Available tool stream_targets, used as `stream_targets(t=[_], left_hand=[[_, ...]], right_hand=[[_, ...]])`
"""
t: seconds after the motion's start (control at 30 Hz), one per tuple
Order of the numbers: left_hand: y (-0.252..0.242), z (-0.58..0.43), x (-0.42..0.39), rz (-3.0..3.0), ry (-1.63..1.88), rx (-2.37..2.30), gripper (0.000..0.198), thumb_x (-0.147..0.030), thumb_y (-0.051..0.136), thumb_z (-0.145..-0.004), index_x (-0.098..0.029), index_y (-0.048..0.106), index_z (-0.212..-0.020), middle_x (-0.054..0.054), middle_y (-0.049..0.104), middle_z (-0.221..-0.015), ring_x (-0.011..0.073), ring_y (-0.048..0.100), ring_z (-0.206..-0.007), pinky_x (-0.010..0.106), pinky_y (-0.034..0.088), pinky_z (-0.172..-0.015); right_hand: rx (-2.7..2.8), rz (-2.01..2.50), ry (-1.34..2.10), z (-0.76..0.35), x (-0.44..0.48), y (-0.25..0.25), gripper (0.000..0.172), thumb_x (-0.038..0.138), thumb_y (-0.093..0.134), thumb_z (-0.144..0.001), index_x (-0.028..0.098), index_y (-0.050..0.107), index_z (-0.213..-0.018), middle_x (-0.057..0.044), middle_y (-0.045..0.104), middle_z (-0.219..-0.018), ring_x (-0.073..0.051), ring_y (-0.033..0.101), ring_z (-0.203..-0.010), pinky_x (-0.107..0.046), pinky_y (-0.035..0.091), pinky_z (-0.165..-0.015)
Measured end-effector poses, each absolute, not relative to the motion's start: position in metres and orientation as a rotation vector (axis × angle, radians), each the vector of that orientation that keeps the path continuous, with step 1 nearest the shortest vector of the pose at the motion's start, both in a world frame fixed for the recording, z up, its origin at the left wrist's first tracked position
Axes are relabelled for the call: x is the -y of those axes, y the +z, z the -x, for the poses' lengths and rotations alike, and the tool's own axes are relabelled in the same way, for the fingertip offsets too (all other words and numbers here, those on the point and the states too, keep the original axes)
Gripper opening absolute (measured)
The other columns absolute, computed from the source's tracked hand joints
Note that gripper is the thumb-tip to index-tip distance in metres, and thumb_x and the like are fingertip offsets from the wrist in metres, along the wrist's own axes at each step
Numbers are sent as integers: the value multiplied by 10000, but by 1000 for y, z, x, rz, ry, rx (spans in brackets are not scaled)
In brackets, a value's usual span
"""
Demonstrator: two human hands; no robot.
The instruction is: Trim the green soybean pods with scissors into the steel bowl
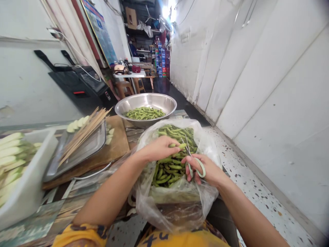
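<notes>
Between thumb and fingers, my left hand [164,147] pinches a green edamame pod [182,146]. My right hand [203,168] has its fingers through the pale handles of a pair of scissors [189,151], whose blades are parted beside the pod's end. Both hands are above an open clear plastic bag [208,144] heaped with edamame pods [167,173]. Beyond the bag, a wide steel bowl [164,99] holds more pods [145,112] in its bottom.
To the left, a metal tray [88,151] with wooden skewers [82,133] rests on a wooden board [119,137]. A white tub [28,192] of pale sliced vegetables [11,151] stands nearer. A white wall [257,85] runs along the right.
</notes>
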State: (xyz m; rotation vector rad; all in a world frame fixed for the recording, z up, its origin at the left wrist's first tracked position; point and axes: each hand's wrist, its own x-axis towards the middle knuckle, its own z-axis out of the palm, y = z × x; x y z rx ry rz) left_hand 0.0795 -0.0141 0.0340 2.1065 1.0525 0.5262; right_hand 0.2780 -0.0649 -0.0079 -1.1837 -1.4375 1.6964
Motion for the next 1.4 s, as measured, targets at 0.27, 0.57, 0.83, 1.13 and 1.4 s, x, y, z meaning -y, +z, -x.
stream_targets(t=[0.27, 0.57, 0.83, 1.13, 1.4], left_hand=[[30, -83, 11, -1956, 537, -1104, 288, -412, 558, -779, -145, 656, -740, -31, 482, -586, 91, 381, -553, 217, 274, -521], [23, -90, 8, -1394, 830, -1051, 248, -371, 649, -713, -141, 558, -725, -56, 438, -490, 47, 308, -418, 196, 182, -423], [17, -100, 11, -1364, 944, -1132, 238, -351, 659, -724, -133, 564, -731, -48, 468, -459, 41, 336, -393, 178, 187, -392], [20, -103, 14, -1305, 895, -1140, 215, -322, 649, -729, -123, 572, -703, -42, 470, -420, 31, 323, -355, 171, 166, -371], [29, -88, 1, -1232, 961, -1108, 79, -187, 540, -658, -145, 552, -724, 16, 597, -591, 52, 401, -396, 189, 119, -370]], right_hand=[[1378, 1300, 1603, -277, 63, -11, 435, 553, 687, -723, 129, 590, -727, 51, 498, -439, -49, 406, -288, -132, 194, -241], [1425, 1163, 1665, -277, 67, -8, 462, 601, 596, -786, 142, 563, -817, 0, 560, -608, -128, 581, -495, -163, 379, -303], [1461, 1186, 1612, -274, 66, -8, 469, 605, 587, -791, 149, 533, -694, -15, 567, -606, -133, 587, -500, -176, 388, -309], [1386, 1208, 1592, -270, 68, -8, 459, 588, 580, -801, 132, 604, -757, 27, 532, -476, -59, 427, -294, -145, 236, -259], [1287, 1211, 1643, -275, 68, -10, 443, 579, 646, -746, 138, 605, -761, 36, 518, -474, -70, 455, -331, -144, 251, -272]])
